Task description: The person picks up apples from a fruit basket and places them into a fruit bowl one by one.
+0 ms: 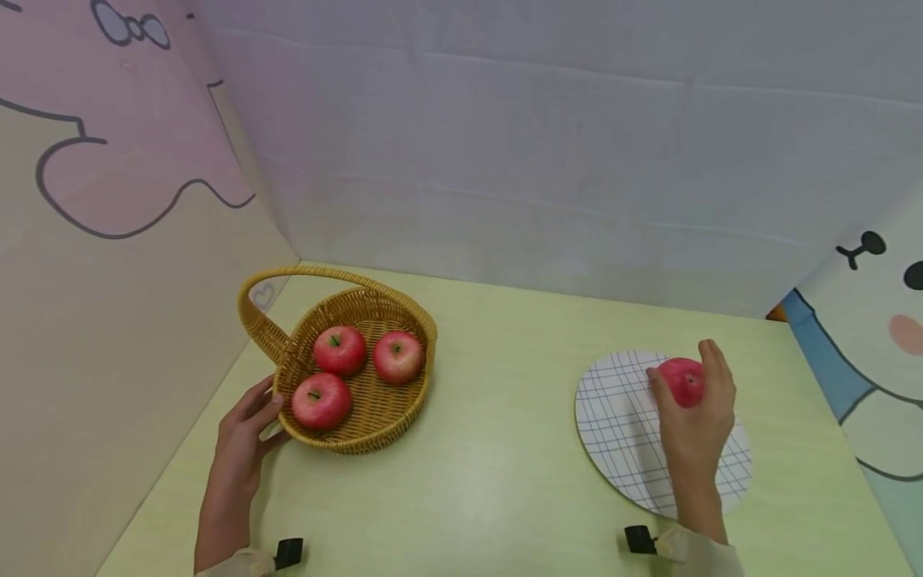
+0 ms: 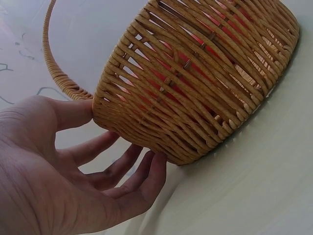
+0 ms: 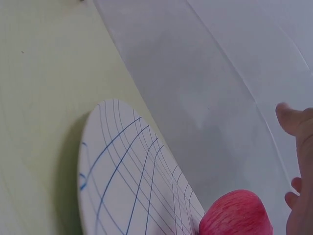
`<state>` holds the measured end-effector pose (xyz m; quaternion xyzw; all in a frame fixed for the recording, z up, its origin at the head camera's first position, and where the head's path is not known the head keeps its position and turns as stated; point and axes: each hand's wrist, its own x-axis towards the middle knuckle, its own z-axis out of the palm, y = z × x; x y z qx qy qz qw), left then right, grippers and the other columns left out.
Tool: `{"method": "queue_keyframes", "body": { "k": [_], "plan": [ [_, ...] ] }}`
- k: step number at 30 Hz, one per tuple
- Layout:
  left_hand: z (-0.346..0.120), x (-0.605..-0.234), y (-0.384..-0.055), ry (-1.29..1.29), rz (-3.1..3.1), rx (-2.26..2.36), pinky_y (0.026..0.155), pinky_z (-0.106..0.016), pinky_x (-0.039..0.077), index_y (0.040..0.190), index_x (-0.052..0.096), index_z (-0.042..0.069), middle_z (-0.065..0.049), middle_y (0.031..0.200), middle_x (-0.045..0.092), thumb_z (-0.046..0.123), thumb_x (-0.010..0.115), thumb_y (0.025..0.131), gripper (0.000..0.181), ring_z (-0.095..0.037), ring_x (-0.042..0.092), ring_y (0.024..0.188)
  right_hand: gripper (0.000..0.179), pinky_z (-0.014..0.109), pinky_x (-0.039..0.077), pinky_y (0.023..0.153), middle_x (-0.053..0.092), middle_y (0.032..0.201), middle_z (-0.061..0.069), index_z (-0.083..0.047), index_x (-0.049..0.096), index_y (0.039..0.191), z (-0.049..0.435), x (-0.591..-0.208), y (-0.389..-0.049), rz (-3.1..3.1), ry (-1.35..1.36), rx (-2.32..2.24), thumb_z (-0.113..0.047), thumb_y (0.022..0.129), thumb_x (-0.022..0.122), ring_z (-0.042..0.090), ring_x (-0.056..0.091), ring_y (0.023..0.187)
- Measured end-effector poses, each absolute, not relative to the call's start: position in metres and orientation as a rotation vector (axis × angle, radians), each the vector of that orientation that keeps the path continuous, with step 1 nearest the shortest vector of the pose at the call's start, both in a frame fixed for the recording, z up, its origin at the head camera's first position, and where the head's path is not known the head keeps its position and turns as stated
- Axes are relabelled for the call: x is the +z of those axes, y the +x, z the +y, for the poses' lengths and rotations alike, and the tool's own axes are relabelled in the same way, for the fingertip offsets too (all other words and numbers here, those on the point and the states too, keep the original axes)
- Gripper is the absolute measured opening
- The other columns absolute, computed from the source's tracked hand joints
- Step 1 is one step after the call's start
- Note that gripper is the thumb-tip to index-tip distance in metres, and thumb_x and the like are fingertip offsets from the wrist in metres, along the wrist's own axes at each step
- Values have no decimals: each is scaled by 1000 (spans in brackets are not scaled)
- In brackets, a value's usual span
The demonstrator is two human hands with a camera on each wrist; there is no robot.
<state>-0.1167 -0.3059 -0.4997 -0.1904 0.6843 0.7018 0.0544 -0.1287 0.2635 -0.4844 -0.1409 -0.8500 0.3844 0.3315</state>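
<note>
A woven wicker basket (image 1: 375, 425) with a tall arched handle holds three red apples (image 1: 321, 401). My left hand (image 1: 248, 429) holds the basket's near left side; in the left wrist view its digits touch the rim and the lower wall. On the right, one red apple (image 1: 679, 379) sits on a round white plate (image 1: 613, 429) with a blue grid pattern. My right hand (image 1: 694, 425) is over the plate, thumb and fingers spread about that apple. In the right wrist view a gap shows between the hand (image 3: 303, 181) and the apple (image 3: 237, 215).
Both stand on a pale yellow-green table (image 1: 497, 433), basket on the left and plate on the right. A grey-white cloth wall (image 1: 505, 176) closes off the back. Printed cartoon panels (image 1: 108, 264) border the left and right sides.
</note>
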Motion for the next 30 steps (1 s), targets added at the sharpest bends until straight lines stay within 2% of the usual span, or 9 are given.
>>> {"method": "queue_keyframes", "body": {
  "k": [5,8,12,15,18,26,30],
  "plan": [
    [-305,-499,-116,-579,2080,2134,82,-20,57,165,31,16,17,134,48,35,57,108,65,7,60,109,83,15,48,104,46,162,-11,-39,41,158,266,-479,-127,-2314,-266,1206,-10,92,81,25,50,145],
    [-305,-499,-116,-575,2078,2138,82,-20,57,165,31,16,18,133,49,36,57,108,65,7,60,108,77,9,46,101,50,159,-5,-30,46,158,267,-474,-127,-2328,-171,1425,-4,93,78,16,54,141],
    [-305,-499,-116,-568,2077,2144,82,-21,58,165,31,17,19,132,50,35,57,108,65,7,60,109,72,12,44,106,51,159,3,-5,47,156,269,-472,-130,-2227,153,1731,14,91,71,5,54,139],
    [-305,-499,-115,-561,2077,2157,82,-21,58,164,32,15,21,128,53,34,57,108,65,7,61,107,71,16,44,110,50,160,8,9,43,153,271,-472,-132,-2140,450,1879,22,87,68,11,52,143],
    [-305,-498,-115,-553,2075,2168,81,-21,58,164,32,14,24,125,56,34,58,108,65,7,62,106,72,20,44,112,49,160,13,14,41,151,271,-471,-134,-2141,631,1949,24,85,69,14,52,144],
    [-305,-498,-115,-565,2079,2156,82,-21,58,164,32,15,22,127,53,35,57,108,65,7,61,107,75,17,50,103,51,159,11,5,43,154,260,-460,-133,-2428,763,1820,17,86,73,2,52,141],
    [-304,-498,-115,-569,2077,2158,82,-21,58,164,32,15,21,128,53,35,58,108,65,7,61,107,76,18,52,102,50,159,12,-1,45,155,251,-451,-133,-2488,780,1822,13,86,75,3,53,141]
  ]
}}
